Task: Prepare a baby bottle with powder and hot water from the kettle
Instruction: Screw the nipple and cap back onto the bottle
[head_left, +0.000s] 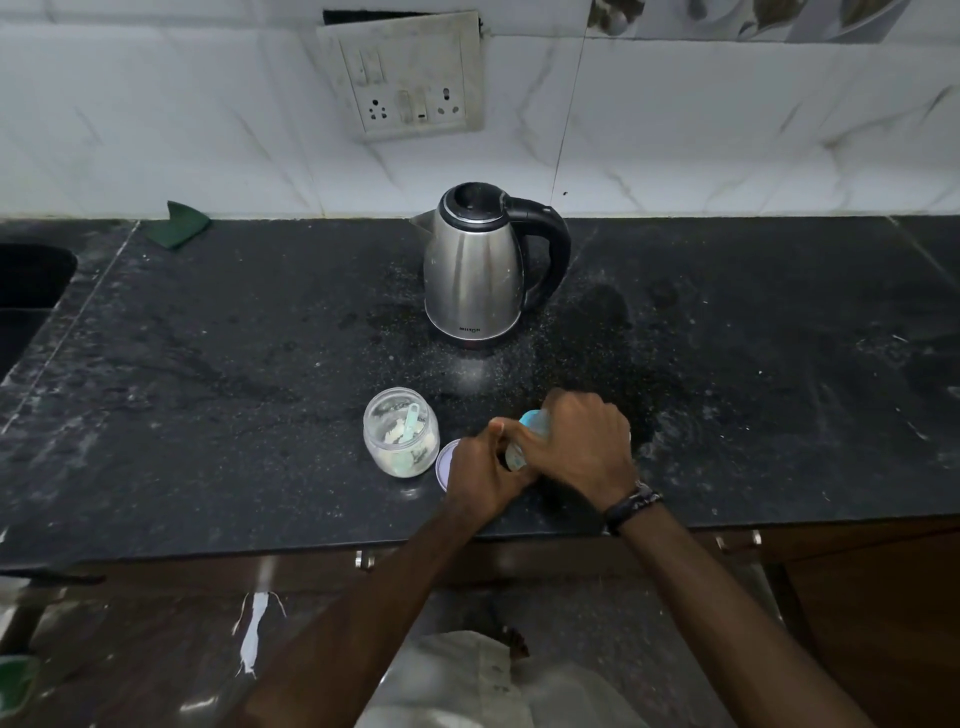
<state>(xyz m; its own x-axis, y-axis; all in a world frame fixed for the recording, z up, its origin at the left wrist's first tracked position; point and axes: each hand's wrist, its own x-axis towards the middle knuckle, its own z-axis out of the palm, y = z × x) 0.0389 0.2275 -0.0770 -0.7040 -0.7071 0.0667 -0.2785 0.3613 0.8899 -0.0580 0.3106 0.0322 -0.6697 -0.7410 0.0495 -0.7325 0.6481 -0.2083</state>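
A steel kettle (474, 275) with a black lid and handle stands on the dark counter (208, 364), its lid down. In front of it an open glass jar (400, 439) holds pale powder and a light blue scoop. The jar's lid (445, 462) lies flat just right of it. Both hands meet over a baby bottle (530, 423) with a light blue top, mostly hidden by them. My left hand (485, 473) grips the bottle's lower body. My right hand (582, 441) curls round its top.
A wall socket panel (410, 78) sits on the tiled wall behind the kettle. A green cloth piece (179, 223) lies at the back left. A sink opening (31, 280) is at the far left. Powder specks dust the counter around the kettle.
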